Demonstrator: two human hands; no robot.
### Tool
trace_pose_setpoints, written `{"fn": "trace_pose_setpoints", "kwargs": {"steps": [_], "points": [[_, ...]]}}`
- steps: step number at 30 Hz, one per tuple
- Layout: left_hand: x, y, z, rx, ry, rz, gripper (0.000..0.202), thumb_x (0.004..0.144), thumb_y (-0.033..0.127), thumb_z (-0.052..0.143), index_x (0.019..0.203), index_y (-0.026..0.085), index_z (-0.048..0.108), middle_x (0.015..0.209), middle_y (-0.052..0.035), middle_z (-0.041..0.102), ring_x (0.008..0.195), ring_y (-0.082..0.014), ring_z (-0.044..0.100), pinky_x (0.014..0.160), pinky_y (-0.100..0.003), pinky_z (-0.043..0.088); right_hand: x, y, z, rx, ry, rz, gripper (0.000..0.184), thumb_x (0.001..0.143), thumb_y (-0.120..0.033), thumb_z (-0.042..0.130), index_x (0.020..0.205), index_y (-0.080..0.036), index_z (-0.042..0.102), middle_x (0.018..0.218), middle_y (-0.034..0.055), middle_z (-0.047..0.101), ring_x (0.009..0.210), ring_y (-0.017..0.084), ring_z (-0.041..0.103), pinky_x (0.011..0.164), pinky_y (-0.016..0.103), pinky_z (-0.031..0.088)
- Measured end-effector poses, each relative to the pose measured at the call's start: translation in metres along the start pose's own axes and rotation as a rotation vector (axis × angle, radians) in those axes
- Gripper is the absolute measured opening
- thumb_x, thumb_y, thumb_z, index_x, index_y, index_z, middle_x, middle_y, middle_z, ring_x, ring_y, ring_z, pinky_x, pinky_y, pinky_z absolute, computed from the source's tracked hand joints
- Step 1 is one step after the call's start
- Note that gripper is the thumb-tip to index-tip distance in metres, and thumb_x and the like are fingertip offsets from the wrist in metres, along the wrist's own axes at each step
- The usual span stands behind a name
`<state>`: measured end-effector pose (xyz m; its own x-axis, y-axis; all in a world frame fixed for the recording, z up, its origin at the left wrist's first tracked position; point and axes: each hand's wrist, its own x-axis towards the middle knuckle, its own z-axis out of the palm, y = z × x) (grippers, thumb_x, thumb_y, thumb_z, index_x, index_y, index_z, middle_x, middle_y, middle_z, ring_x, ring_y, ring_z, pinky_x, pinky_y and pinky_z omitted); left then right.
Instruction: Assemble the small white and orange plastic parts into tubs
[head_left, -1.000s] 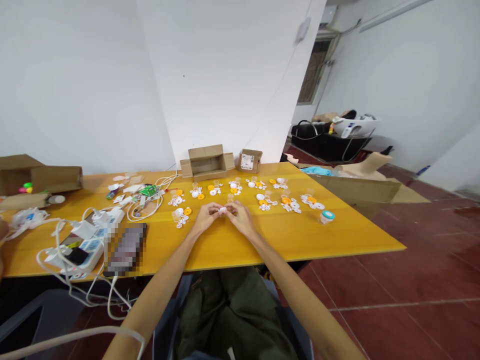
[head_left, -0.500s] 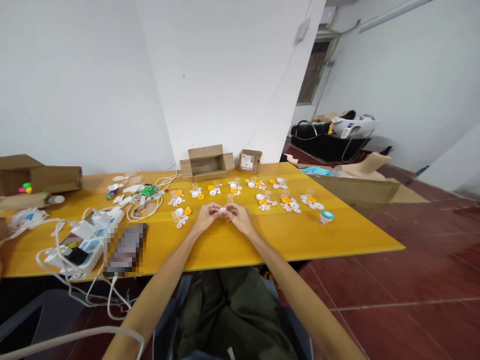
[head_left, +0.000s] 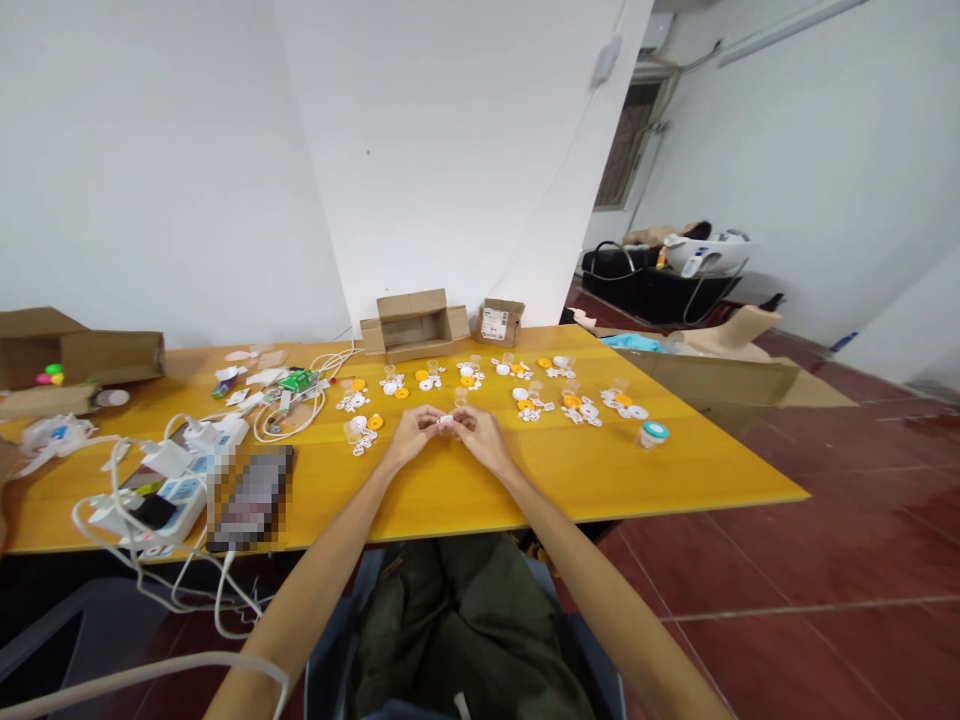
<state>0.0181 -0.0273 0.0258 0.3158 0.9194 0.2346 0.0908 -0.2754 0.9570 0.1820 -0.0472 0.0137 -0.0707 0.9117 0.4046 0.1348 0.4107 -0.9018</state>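
My left hand (head_left: 409, 437) and my right hand (head_left: 480, 436) meet over the yellow table (head_left: 480, 482), fingers pinched together on a small white part (head_left: 445, 421) held between them. Just beyond them lie several groups of small white and orange plastic parts (head_left: 525, 404) with little clear cups. More white pieces and an orange disc (head_left: 365, 432) lie to the left of my left hand.
A teal-lidded jar (head_left: 655, 432) stands at the right. Open cardboard boxes (head_left: 413, 324) sit at the far edge. Chargers, white cables (head_left: 300, 405) and a blurred phone (head_left: 251, 497) crowd the left side, with another box (head_left: 82, 355) far left. Red tiled floor lies right.
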Motion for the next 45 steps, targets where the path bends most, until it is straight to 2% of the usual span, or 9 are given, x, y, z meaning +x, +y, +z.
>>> {"fn": "trace_pose_setpoints", "kwargs": {"steps": [8,17,33,36,40,43,45], "points": [[0.000,0.000,-0.001,-0.003,-0.009,0.018,0.019,0.070,0.031,0.080,0.078,0.018,0.071,0.076,-0.0032,0.075,0.075,-0.0185,0.071,0.079,-0.031,0.056,0.000,0.001,0.000,-0.054,0.017,-0.059,0.009,0.077,-0.029,0.064,0.076,-0.021,0.066,0.075,0.0025,0.072,0.069,0.019,0.067,0.067,0.030,0.055],[0.001,0.001,0.000,-0.005,0.022,0.079,0.023,0.070,0.035,0.081,0.074,0.019,0.065,0.074,-0.0006,0.073,0.072,-0.0170,0.068,0.073,-0.029,0.054,-0.003,-0.004,0.000,-0.147,0.072,-0.236,0.012,0.085,-0.032,0.064,0.077,-0.023,0.068,0.078,0.0027,0.068,0.073,0.019,0.064,0.071,0.031,0.055],[0.001,0.003,0.000,0.023,0.103,0.137,0.017,0.070,0.029,0.077,0.068,0.020,0.063,0.072,-0.0007,0.072,0.071,-0.0165,0.066,0.071,-0.029,0.052,-0.006,-0.006,0.001,-0.289,0.087,-0.307,0.016,0.091,-0.030,0.057,0.082,-0.025,0.069,0.083,0.0028,0.069,0.074,0.019,0.063,0.071,0.030,0.053],[0.002,0.003,0.000,0.015,0.132,0.127,0.018,0.069,0.029,0.078,0.068,0.020,0.063,0.070,0.0003,0.071,0.070,-0.0163,0.066,0.070,-0.028,0.051,-0.006,-0.007,0.001,-0.339,0.160,-0.324,0.018,0.093,-0.031,0.055,0.083,-0.025,0.068,0.086,0.0042,0.069,0.080,0.021,0.064,0.073,0.031,0.053],[0.002,0.004,0.001,-0.006,0.182,0.099,0.020,0.068,0.030,0.078,0.069,0.020,0.061,0.070,0.0012,0.069,0.069,-0.0157,0.065,0.068,-0.026,0.048,-0.005,-0.005,-0.005,-0.468,0.351,-0.327,0.020,0.094,-0.027,0.049,0.086,-0.024,0.067,0.089,0.0069,0.068,0.090,0.023,0.062,0.082,0.035,0.052],[0.002,0.003,0.001,-0.033,0.202,0.075,0.023,0.067,0.032,0.079,0.069,0.021,0.060,0.070,0.0010,0.070,0.071,-0.0165,0.067,0.067,-0.026,0.047,-0.003,0.004,-0.010,-0.578,0.485,-0.254,0.017,0.091,-0.024,0.049,0.090,-0.023,0.067,0.093,0.0086,0.068,0.092,0.025,0.061,0.087,0.039,0.050],[0.003,0.003,0.001,-0.048,0.210,0.065,0.025,0.066,0.034,0.081,0.070,0.021,0.059,0.069,0.0008,0.069,0.072,-0.0176,0.068,0.068,-0.026,0.047,-0.001,0.011,-0.012,-0.627,0.510,-0.183,0.015,0.088,-0.022,0.053,0.093,-0.022,0.067,0.097,0.0094,0.069,0.094,0.026,0.060,0.088,0.041,0.049]]}}
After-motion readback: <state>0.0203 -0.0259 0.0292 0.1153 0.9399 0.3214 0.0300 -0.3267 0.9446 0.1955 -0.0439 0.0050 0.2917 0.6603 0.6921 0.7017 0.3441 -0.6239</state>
